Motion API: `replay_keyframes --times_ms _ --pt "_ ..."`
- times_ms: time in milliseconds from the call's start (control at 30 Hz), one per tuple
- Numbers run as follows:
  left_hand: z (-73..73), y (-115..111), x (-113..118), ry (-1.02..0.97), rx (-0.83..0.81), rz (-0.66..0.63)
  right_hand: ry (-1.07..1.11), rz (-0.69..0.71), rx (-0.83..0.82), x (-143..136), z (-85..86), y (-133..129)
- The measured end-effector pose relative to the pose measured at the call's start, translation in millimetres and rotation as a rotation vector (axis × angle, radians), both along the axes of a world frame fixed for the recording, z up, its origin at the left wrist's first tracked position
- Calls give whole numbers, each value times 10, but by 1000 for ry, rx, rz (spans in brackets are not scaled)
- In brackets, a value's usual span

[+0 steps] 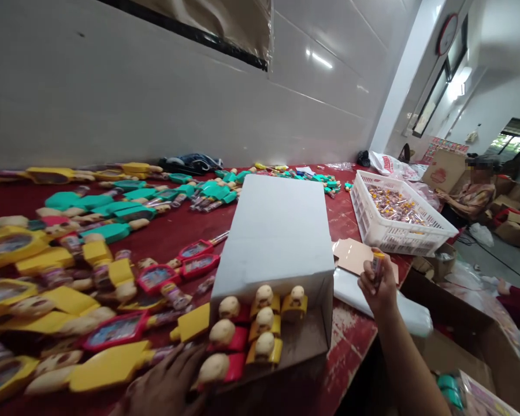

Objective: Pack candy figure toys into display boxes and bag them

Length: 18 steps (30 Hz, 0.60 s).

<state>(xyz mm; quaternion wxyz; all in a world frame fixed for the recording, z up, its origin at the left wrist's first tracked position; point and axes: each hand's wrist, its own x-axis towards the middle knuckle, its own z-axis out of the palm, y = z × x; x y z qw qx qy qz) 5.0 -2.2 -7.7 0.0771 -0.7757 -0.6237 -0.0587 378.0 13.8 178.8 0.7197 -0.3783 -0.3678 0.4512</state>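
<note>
My right hand (378,284) is raised to the right of the box, its fingers closed around a small clear tube with an orange-yellow cap (377,260). At the lower left, my left hand (169,381) is blurred, with its fingers spread beside the box's near left corner. It is close to the toys, and no held object shows in it. An open cardboard box (277,231) with a pale lid flap stands between my hands. Inside are several toys with round cream-coloured heads (265,319) and red or yellow bodies, standing in rows.
Yellow, red and green paddle-shaped toys (108,364) cover the left of the red table (351,332). A white crate (409,242) of small tubes stands at the right, near cardboard pieces (353,257) and plastic wrap (411,312). Beyond sits another person (476,193). A large carton (472,341) is below right.
</note>
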Motion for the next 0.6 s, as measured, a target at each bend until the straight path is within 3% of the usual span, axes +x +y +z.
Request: replay_keyframes --times_ms 100,233,367,600 --pt "78 -15 62 -1 -7 -20 89 231 114 -259 30 -509" --pt "162 -31 140 -69 -7 -41 55 342 229 -516 5 -1075" --pt "178 -65 187 -171 52 -57 15 350 269 -713 -115 -1474" --pt "277 -252 274 -86 -97 -36 -92 230 25 -800 -358 -1777"
